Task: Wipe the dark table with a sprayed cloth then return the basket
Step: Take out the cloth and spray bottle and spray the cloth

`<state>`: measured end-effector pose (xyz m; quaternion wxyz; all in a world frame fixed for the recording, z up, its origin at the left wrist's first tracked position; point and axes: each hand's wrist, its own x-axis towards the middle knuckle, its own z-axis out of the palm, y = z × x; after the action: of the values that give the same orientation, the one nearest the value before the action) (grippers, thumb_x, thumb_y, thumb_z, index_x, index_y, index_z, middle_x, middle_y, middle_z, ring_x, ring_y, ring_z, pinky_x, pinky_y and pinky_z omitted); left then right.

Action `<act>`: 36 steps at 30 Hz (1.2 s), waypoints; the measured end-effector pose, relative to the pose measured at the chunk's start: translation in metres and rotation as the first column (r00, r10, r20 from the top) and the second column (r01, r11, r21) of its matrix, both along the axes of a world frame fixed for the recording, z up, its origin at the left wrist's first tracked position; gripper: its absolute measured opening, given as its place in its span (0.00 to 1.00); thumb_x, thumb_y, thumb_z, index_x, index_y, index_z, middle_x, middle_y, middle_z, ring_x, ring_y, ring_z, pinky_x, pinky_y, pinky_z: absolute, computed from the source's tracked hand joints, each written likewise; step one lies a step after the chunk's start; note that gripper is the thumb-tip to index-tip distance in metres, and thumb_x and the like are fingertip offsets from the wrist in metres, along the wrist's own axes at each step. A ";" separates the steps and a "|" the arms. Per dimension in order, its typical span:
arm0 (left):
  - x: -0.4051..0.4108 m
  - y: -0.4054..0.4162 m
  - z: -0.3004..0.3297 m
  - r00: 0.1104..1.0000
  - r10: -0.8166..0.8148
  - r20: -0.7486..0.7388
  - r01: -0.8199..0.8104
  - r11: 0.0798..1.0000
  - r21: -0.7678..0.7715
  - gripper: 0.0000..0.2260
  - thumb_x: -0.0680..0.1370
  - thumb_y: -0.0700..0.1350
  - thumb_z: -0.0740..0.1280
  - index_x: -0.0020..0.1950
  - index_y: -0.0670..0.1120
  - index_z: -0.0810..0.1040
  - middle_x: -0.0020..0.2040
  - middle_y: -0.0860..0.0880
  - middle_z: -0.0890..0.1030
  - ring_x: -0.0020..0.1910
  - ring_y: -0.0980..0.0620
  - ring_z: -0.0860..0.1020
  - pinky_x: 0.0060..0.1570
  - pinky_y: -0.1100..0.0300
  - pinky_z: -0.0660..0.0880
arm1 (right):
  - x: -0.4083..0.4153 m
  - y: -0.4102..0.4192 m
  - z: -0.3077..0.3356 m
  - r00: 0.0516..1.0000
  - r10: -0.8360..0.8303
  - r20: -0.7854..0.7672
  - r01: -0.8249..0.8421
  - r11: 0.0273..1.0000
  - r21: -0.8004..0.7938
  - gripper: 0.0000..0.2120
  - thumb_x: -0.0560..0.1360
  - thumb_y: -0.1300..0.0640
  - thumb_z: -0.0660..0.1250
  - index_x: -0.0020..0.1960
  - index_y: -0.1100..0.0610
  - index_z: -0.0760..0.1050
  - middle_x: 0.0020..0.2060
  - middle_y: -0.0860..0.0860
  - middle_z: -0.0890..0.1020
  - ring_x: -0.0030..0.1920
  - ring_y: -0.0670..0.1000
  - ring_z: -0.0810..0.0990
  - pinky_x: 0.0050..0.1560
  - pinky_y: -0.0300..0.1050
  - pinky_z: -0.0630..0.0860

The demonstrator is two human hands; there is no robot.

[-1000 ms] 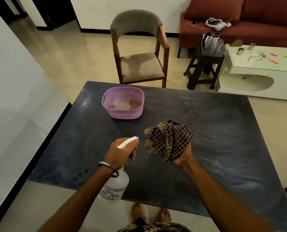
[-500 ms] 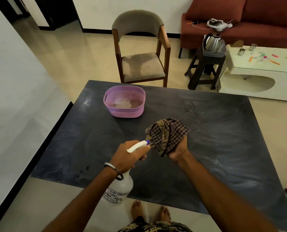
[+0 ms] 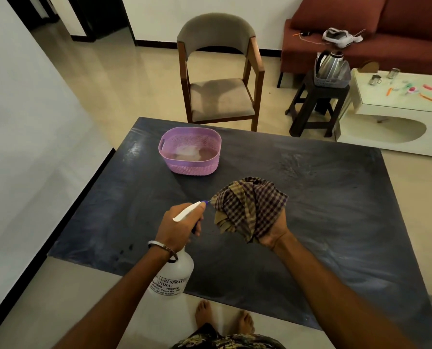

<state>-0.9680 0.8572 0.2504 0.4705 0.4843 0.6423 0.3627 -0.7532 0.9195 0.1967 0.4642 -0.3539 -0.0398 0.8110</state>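
My left hand (image 3: 178, 226) grips the trigger head of a white spray bottle (image 3: 172, 278), its blue nozzle almost touching a bunched checked cloth (image 3: 247, 202). My right hand (image 3: 274, 234) holds that cloth from below, raised above the dark table (image 3: 335, 210). A purple perforated basket (image 3: 191, 149) stands on the table's far left part, with something pale lying inside it.
A wooden armchair (image 3: 220, 71) stands just beyond the table's far edge. To the right are a dark stool (image 3: 315, 107) carrying a kettle, a white low table (image 3: 396, 107) with small items, and a red sofa (image 3: 386, 26). A wall runs along the left. My bare feet (image 3: 225, 318) stand at the table's near edge.
The nozzle moved from a gap beside the cloth to nearly touching it. Both hands stayed over the table's near middle; the basket did not move.
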 end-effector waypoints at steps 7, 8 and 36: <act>-0.006 0.008 -0.004 0.988 0.059 -0.141 -0.032 0.982 0.186 0.09 0.78 0.50 0.67 0.47 0.44 0.77 0.40 0.48 0.79 0.39 0.53 0.79 0.36 0.61 0.77 | -0.009 0.012 0.017 1.000 0.018 -0.010 -0.018 0.999 -0.028 0.37 0.80 0.33 0.44 0.50 0.57 0.84 0.43 0.57 0.87 0.52 0.57 0.79 0.48 0.56 0.73; -0.008 0.009 -0.005 0.987 0.073 -0.141 -0.044 0.978 0.202 0.07 0.78 0.47 0.67 0.49 0.44 0.76 0.41 0.46 0.79 0.39 0.54 0.78 0.36 0.61 0.78 | -0.012 0.014 0.015 1.000 0.013 -0.020 -0.013 1.000 -0.016 0.39 0.80 0.33 0.44 0.46 0.57 0.86 0.43 0.56 0.87 0.52 0.57 0.79 0.48 0.56 0.74; -0.143 0.287 0.042 0.977 -0.047 -0.208 0.155 0.823 0.547 0.20 0.75 0.37 0.68 0.65 0.37 0.66 0.51 0.47 0.74 0.43 0.56 0.73 0.42 0.78 0.70 | -0.195 0.095 0.021 0.939 -0.341 0.044 0.339 0.940 0.037 0.35 0.81 0.36 0.47 0.47 0.56 0.87 0.49 0.56 0.86 0.49 0.57 0.85 0.48 0.52 0.82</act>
<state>-1.1110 1.1438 0.2925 0.2649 0.6658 0.5219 0.4628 -0.9483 1.0146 0.2181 0.6013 -0.3686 -0.0014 0.7089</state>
